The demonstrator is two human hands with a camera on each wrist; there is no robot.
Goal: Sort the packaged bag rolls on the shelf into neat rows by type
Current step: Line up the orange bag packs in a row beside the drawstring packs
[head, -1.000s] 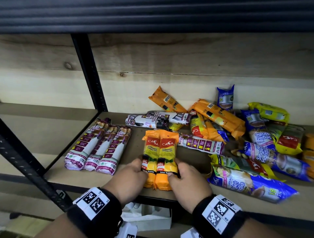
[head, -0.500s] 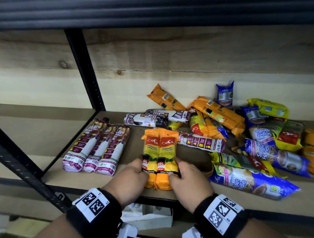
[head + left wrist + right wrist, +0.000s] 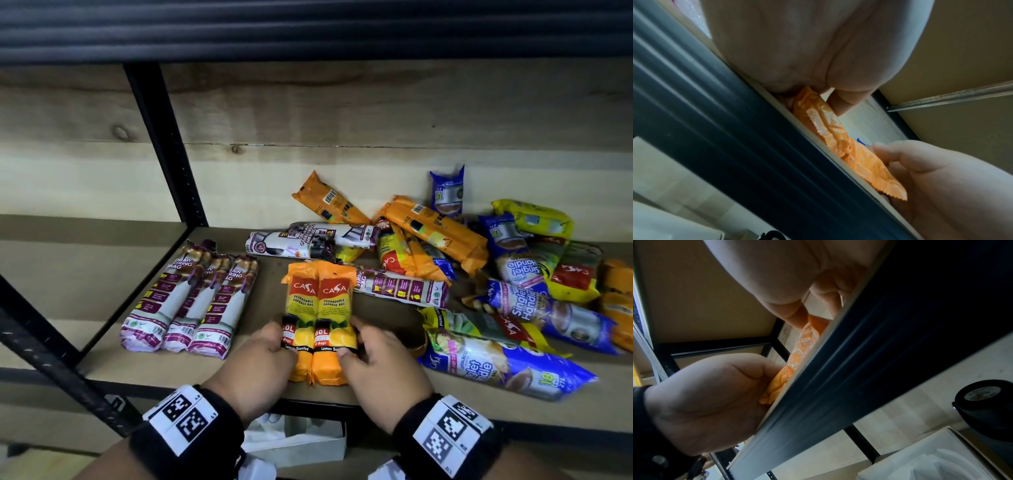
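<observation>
Two orange CASA garbage-bag rolls [image 3: 318, 305] lie side by side, pointing front to back, near the front edge of the wooden shelf [image 3: 137, 370]. My left hand [image 3: 270, 346] grips the left roll at its near end, thumb on top. My right hand [image 3: 363, 342] grips the right roll the same way, so the pair is squeezed together. The left wrist view shows the crimped orange wrapper ends [image 3: 838, 138] between both thumbs. Three purple-and-white draw-string rolls [image 3: 191, 301] form a neat row to the left.
A mixed heap of orange, blue, yellow and white rolls [image 3: 479, 274] covers the right and back of the shelf. A black upright post [image 3: 164, 144] stands at the back left. A white box [image 3: 301, 442] sits below the front rail [image 3: 735, 129].
Both hands stay on the two orange rolls, which have hardly moved. Only the head view has drifted slightly.
</observation>
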